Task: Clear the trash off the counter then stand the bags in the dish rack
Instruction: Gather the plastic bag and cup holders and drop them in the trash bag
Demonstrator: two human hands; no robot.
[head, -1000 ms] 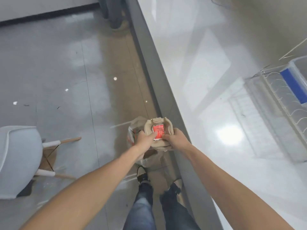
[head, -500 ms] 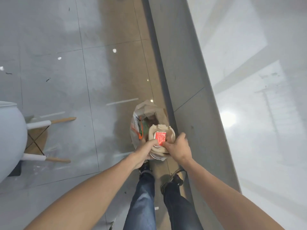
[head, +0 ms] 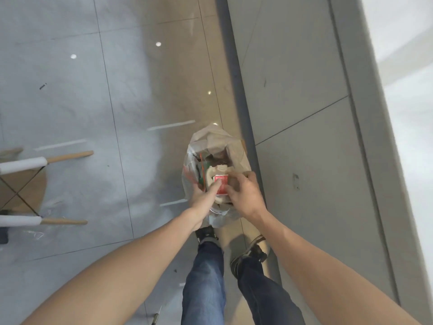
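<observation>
Both hands, left point(head: 203, 195) and right point(head: 243, 195), clasp the crumpled trash point(head: 221, 184) (red-labelled) between them over the bag point(head: 218, 141).

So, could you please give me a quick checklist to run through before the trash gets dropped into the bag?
1. Trash bundle held by both hands, left hand and right hand: ok.
2. Bundle positioned over the trash bag: ok.
3. Bag mouth open: ok.
4. Room left inside the bag: cannot tell.
5. Red packet secure on top: cannot tell.
6. Shoes clear of the bag: not ok, they stand right against it.
</observation>
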